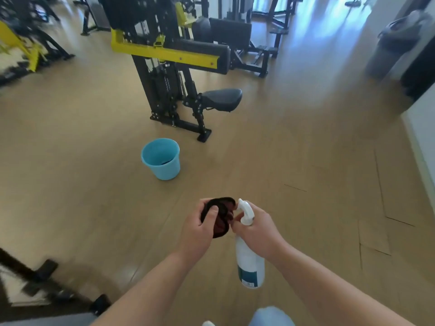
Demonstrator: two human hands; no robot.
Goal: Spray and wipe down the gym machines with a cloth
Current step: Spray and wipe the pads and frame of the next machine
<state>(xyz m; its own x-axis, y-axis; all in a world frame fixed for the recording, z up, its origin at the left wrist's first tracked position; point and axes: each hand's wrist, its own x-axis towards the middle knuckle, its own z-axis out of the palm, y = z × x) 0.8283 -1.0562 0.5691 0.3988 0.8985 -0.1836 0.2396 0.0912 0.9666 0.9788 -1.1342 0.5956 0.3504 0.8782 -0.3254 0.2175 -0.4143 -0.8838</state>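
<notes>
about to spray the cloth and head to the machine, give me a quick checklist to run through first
1. The cloth is held in the left hand: ok.
2. The right hand grips the spray bottle: ok.
3. The nozzle points at the cloth, close to it: ok.
4. Liquid left in the white bottle: cannot tell.
5. Floor towards the machine's black seat: ok; the blue bucket stands nearer, off to the left.
</notes>
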